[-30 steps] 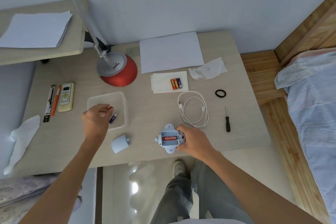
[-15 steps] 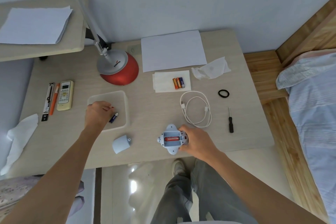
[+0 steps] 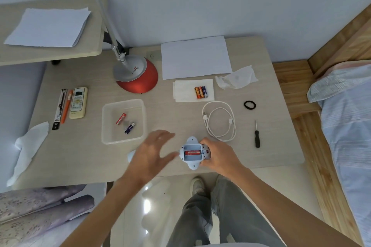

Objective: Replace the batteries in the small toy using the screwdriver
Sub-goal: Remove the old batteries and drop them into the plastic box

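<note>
The small light-blue toy (image 3: pixel 192 163) lies belly-up near the table's front edge, its battery bay open with one red battery (image 3: pixel 192 152) inside. My right hand (image 3: pixel 219 155) grips the toy's right side. My left hand (image 3: pixel 153 153) hovers open just left of the toy, fingers spread, blurred, holding nothing. It hides most of the toy's cover (image 3: pixel 130 155). A clear plastic tray (image 3: pixel 106 136) holds a red battery (image 3: pixel 121 118) and a dark blue one (image 3: pixel 129 128). Three fresh batteries (image 3: pixel 200 92) lie on a white tissue (image 3: pixel 183 90). The black screwdriver (image 3: pixel 257 135) lies at the right.
A coiled white cable (image 3: pixel 219 120) lies behind the toy. A red lamp base (image 3: pixel 137 77), paper sheet (image 3: pixel 195 57), crumpled tissue (image 3: pixel 236 79), black hair band (image 3: pixel 249 104), remote (image 3: pixel 78 102) and pens (image 3: pixel 63 106) sit further off. A bed (image 3: pixel 345 126) borders the right.
My left hand left the tray, leaving a red battery in it beside the blue one, and swung right toward the toy. My right hand stayed on the toy.
</note>
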{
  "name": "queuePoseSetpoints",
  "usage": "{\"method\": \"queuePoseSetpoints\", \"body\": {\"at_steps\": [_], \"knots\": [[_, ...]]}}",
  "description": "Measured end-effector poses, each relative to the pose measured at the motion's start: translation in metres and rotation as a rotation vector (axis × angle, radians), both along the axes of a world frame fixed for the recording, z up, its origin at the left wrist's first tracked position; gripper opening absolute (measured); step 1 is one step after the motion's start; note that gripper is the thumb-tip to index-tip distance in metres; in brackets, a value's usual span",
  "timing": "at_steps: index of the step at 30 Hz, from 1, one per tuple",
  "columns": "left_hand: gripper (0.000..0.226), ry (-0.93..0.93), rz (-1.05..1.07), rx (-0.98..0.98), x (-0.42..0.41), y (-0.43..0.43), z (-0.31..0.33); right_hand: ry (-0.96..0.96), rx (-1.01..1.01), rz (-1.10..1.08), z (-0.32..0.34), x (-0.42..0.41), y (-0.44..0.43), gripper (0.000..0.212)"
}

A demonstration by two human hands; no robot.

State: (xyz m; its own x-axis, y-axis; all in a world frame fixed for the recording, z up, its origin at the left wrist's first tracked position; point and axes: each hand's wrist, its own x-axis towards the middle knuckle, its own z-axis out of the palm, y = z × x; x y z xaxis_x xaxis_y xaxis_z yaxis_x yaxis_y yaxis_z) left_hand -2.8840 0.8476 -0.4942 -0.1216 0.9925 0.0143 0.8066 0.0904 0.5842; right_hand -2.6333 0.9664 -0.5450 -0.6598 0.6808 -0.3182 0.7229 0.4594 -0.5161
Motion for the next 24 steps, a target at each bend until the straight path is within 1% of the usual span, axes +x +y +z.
{"method": "queuePoseSetpoints", "body": {"at_steps": [3,5,7,10,12,15,22,24], "knots": [[0.084,-0.044,-0.110,-0.169,0.022,-0.005,-0.026,-0.011,0.008,0.000,0.001,-0.001,0.000,0.055],[0.088,-0.111,-0.129,-0.185,0.030,-0.005,-0.043,-0.022,0.007,0.000,0.002,-0.001,0.000,0.054],[0.088,-0.226,-0.103,-0.145,0.036,-0.004,-0.057,-0.026,0.011,-0.005,0.002,-0.002,0.000,0.055],[0.084,-0.388,0.004,-0.092,0.044,-0.005,-0.074,-0.019,0.024,-0.003,0.000,-0.002,-0.001,0.054],[0.083,-0.489,0.083,-0.114,0.050,-0.004,-0.080,-0.011,0.024,-0.004,0.000,-0.002,-0.001,0.051],[0.081,-0.643,0.137,-0.143,0.059,0.001,-0.083,-0.001,0.017,-0.010,-0.002,-0.001,-0.001,0.049],[0.076,-0.823,0.234,-0.192,0.059,0.006,-0.084,0.014,-0.012,-0.018,-0.002,0.000,-0.001,0.051],[0.076,-0.854,0.253,-0.203,0.059,0.007,-0.084,0.032,-0.011,-0.003,0.001,0.003,-0.003,0.057]]}}
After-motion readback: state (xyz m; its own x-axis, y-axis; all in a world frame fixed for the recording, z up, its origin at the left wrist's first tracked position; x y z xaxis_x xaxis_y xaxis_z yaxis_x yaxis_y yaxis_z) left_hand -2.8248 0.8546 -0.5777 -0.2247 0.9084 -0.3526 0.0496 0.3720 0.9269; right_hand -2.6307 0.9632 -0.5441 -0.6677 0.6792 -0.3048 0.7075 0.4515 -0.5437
